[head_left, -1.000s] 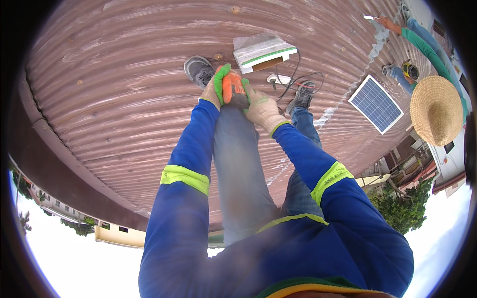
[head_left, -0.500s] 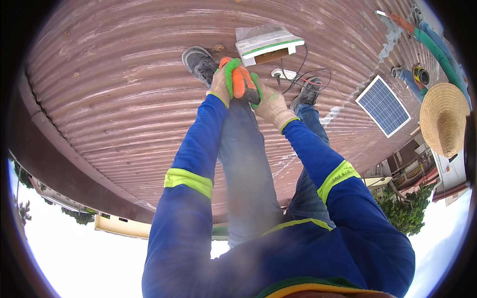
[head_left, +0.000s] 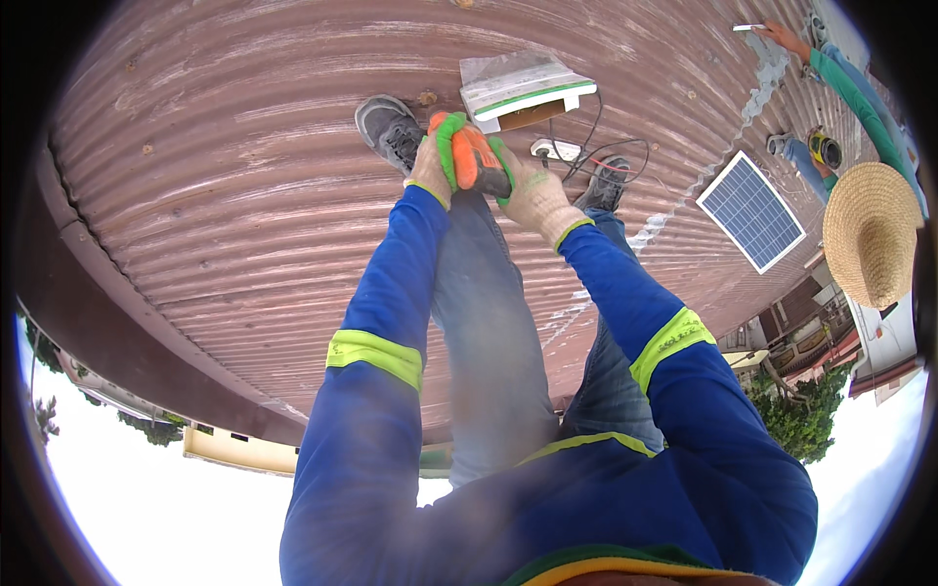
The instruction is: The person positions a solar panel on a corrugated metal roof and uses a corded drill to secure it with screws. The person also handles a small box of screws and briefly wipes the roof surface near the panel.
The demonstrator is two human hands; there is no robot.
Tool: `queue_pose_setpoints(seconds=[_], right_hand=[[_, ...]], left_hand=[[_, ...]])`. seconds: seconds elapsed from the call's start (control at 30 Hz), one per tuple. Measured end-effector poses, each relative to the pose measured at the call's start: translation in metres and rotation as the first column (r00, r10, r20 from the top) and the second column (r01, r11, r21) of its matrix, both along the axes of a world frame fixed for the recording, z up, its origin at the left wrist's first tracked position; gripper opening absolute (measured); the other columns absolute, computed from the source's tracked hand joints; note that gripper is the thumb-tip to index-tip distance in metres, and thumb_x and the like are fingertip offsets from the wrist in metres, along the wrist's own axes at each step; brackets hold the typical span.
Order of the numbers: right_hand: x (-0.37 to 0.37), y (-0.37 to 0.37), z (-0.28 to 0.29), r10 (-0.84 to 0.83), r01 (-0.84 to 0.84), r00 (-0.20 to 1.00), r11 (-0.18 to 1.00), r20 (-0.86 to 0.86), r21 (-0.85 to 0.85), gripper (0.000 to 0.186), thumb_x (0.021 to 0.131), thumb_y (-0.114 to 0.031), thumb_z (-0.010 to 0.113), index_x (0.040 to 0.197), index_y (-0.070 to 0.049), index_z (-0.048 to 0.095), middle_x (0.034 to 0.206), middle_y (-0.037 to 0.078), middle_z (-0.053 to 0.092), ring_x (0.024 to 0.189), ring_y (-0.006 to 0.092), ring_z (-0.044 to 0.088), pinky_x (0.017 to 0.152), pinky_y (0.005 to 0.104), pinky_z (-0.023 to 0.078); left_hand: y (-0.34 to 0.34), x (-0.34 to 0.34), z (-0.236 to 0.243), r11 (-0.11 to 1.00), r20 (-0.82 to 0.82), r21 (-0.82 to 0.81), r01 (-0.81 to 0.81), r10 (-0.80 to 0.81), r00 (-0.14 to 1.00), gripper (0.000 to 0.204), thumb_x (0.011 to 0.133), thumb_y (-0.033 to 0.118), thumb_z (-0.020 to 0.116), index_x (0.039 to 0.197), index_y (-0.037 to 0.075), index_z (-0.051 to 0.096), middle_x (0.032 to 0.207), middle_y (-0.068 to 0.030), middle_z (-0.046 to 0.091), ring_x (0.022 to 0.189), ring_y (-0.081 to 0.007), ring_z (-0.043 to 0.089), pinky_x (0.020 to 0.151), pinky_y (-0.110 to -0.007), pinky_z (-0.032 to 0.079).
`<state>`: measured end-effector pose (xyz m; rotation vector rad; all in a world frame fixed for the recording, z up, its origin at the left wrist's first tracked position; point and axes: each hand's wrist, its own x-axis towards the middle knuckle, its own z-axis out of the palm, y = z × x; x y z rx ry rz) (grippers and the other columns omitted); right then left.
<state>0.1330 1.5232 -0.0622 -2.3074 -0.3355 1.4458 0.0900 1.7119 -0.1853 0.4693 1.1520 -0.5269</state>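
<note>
Both my hands, in pale work gloves with green palms, are closed round an orange-and-black power tool (head_left: 473, 160) in front of my shins. My left hand (head_left: 437, 159) wraps its left side, near my left shoe. On its right, dark end, my right hand (head_left: 533, 197) has its fingers curled round the black part. The tool's working end is hidden by my gloves, so its exact kind does not show. Just beyond the tool, a white box-like item with a green stripe (head_left: 532, 96) rests on the corrugated roof. A white power strip (head_left: 556, 149) with black cables lies beside it.
Brown corrugated roofing (head_left: 244, 195) spreads all around, with its edge at the left. A small solar panel (head_left: 752, 211) lies to the right. Beyond it crouches a person in a straw hat (head_left: 872, 234) and green sleeve, a yellow-and-black tool (head_left: 827, 149) nearby. Loose cables (head_left: 618, 168) run by my right shoe.
My hands and the tool keep nearly the same place, with the tool turned very slightly. My forearms and the view have shifted a little. The other person's outstretched hand has hardly moved.
</note>
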Motion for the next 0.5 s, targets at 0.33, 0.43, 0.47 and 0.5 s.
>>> queue_pose_setpoints(seconds=[0.33,0.43,0.47,0.5], right_hand=[[0.019,0.002,0.006,0.104,-0.104,0.994,0.995,0.035,-0.008,0.083,0.091,-0.019,0.070,0.163,-0.016,0.030,0.116,0.017,0.073,0.107,0.0355,0.073,0.090,0.0483,0.057],[0.038,0.003,0.009,0.215,-0.215,0.976,0.976,0.010,-0.020,0.083,0.091,-0.017,0.069,0.164,-0.018,0.030,0.114,0.017,0.073,0.105,0.0353,0.073,0.088,0.0486,0.058],[0.043,0.004,0.009,0.248,-0.247,0.969,0.968,0.009,-0.030,0.083,0.091,-0.017,0.069,0.164,-0.018,0.029,0.114,0.017,0.073,0.105,0.0356,0.073,0.087,0.0490,0.058],[0.049,0.005,0.009,0.272,-0.271,0.962,0.962,0.027,-0.025,0.083,0.092,-0.017,0.068,0.164,-0.018,0.029,0.113,0.018,0.073,0.104,0.0360,0.073,0.087,0.0493,0.058]], left_hand=[[0.001,0.001,0.003,0.998,0.052,-0.009,-0.059,0.059,0.997,0.029,0.100,0.032,0.068,0.107,0.004,0.068,0.098,-0.0171,0.069,0.087,-0.0345,0.070,0.077,-0.049,0.061],[0.001,0.004,0.002,0.987,0.029,-0.097,-0.129,0.132,0.991,0.032,0.099,0.033,0.068,0.109,0.003,0.068,0.101,-0.0173,0.072,0.090,-0.0349,0.072,0.080,-0.049,0.063],[0.000,0.005,-0.001,0.978,0.011,-0.131,-0.164,0.167,0.986,0.033,0.099,0.033,0.068,0.110,0.002,0.068,0.103,-0.0173,0.072,0.091,-0.0350,0.072,0.082,-0.049,0.063],[0.000,0.007,-0.003,0.975,0.014,-0.143,-0.172,0.175,0.984,0.032,0.099,0.032,0.068,0.110,0.002,0.068,0.103,-0.0158,0.071,0.092,-0.0328,0.071,0.084,-0.047,0.061]])
